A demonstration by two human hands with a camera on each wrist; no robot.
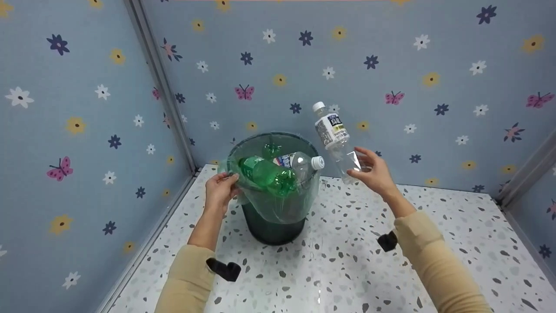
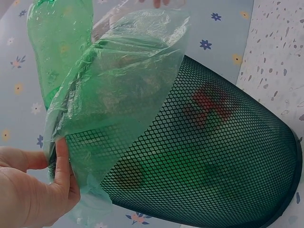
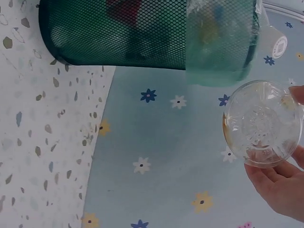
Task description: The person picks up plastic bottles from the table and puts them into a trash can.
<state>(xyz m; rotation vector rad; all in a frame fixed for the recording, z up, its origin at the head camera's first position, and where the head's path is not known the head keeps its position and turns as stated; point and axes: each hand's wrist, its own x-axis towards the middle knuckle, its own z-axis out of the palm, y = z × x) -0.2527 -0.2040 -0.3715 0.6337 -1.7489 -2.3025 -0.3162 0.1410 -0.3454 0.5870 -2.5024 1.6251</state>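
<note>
A dark mesh waste bin (image 2: 213, 156) with a thin green plastic bag (image 1: 278, 206) folded over its rim stands on the floor. My left hand (image 1: 220, 189) pinches the bag and rim at the bin's left side. Inside the bin's mouth lie a green plastic bottle (image 1: 260, 171) and a clear bottle with a white cap (image 1: 318, 163) that leans over the right rim. To the right of the bin, my right hand (image 1: 371, 171) grips a clear, white-capped labelled plastic bottle (image 1: 332, 130) near its base, tilted with the cap up. Its round bottom faces the right wrist view.
Speckled white flooring (image 1: 347, 261) spreads around the bin. Behind it rises a blue wall (image 1: 382, 104) printed with flowers and butterflies, and another blue wall (image 1: 87, 143) runs along the left. Blurred coloured shapes show through the mesh.
</note>
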